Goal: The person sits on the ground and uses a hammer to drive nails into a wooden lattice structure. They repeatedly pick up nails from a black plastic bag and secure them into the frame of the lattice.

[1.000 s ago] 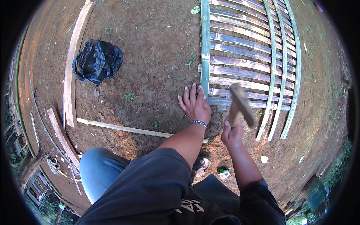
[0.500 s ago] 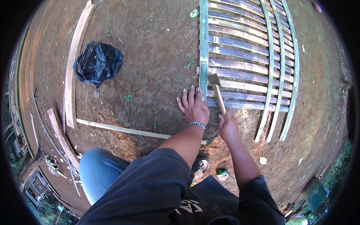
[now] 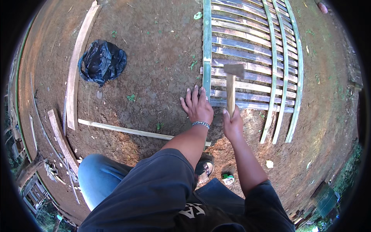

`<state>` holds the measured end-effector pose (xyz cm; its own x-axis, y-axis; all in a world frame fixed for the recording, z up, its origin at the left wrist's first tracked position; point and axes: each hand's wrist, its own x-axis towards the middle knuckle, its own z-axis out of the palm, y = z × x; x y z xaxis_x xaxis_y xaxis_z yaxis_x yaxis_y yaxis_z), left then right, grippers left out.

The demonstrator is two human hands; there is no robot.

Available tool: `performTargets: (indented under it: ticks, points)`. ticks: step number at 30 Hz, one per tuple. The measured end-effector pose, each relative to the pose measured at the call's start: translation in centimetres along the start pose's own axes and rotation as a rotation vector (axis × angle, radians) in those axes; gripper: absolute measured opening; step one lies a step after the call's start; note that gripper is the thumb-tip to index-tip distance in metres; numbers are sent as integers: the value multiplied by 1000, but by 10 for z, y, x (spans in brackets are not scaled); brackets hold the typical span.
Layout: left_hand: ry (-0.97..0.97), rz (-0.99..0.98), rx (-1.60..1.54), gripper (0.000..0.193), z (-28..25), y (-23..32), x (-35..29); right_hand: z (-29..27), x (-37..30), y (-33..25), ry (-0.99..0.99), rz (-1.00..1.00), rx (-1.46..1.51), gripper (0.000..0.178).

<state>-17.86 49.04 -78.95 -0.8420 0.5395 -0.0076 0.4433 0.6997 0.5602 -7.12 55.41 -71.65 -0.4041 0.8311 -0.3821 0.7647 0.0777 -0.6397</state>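
Note:
My left hand lies with its fingers spread on the near end of a green bamboo rail and the dirt beside it. In my right hand is the wooden handle of a hatchet. Its broad, dull metal head is raised over the slats, just right of the rail. The rail forms the left side of a bamboo slat panel, which lies on the ground with several crosswise slats. Small pale marks, perhaps nail heads, show on the rail.
A crumpled black plastic bag sits at left beside a long wooden board. A thin strip crosses the dirt ahead of my knee. A shorter board lies farther left. By my foot rests a green-and-black tape measure.
The hatchet has swung up and right, away from the rail, and its head has turned. My left hand stays in place on the rail's end.

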Motion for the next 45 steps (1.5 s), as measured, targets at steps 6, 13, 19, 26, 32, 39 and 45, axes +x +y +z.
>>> performTargets:
  ticks: [6,13,19,26,32,39,45]
  points:
    - [-36,40,-33,43,-6,-3,5,23,36,-38,189,189,166,52]
    - [-19,117,-165,42,-67,-51,40,38,36,-53,182,232,-2,71]
    - [693,242,-288,34,-162,-112,136,30,41,-47,174,200,-7,80]
    - [504,-123,-74,30,-252,-236,272,31,45,-54,61,280,-62,87]
    - [-106,-68,416,26,-239,-259,308,23,44,-59,37,288,-64,84]
    - [-134,-146,648,29,-211,-305,314,22,52,-60,-23,288,-47,82]
    - [4,-157,520,36,-218,-287,308,17,51,-63,-68,314,-43,82]
